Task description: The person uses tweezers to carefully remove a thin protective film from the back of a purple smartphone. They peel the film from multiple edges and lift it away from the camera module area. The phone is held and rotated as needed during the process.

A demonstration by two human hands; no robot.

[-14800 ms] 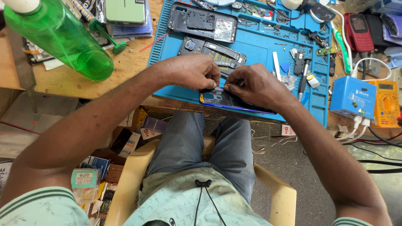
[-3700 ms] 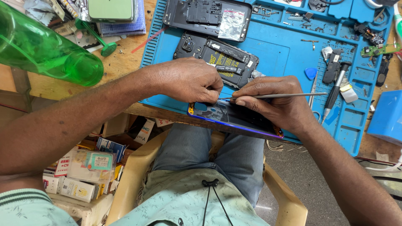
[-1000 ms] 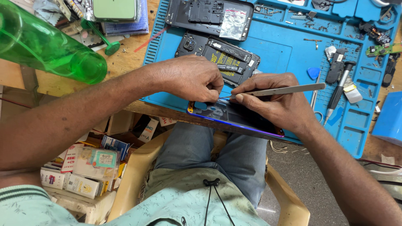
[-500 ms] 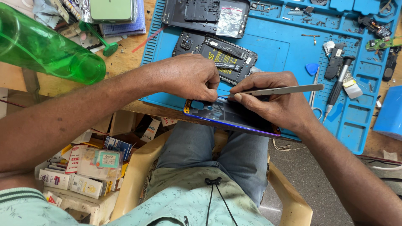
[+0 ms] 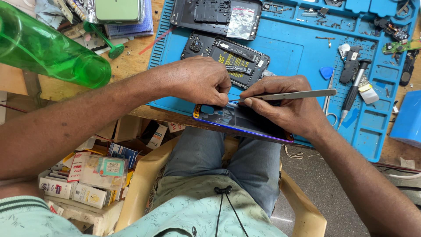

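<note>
A green bottle [image 5: 48, 50] lies left of the blue mat [image 5: 302, 52]; screwdriver [image 5: 355, 83] right.

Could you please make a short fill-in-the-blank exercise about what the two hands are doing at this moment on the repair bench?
1. The right hand holds a pair of metal ____, tips pointing toward the left hand.
2. Both hands work over a phone back cover lying on the near edge of a ____ silicone mat.
3. The bottle lying on the wooden bench is ____ in colour.
4. The person sits on a plastic ____.

Missing words: tweezers; blue; green; chair
</note>
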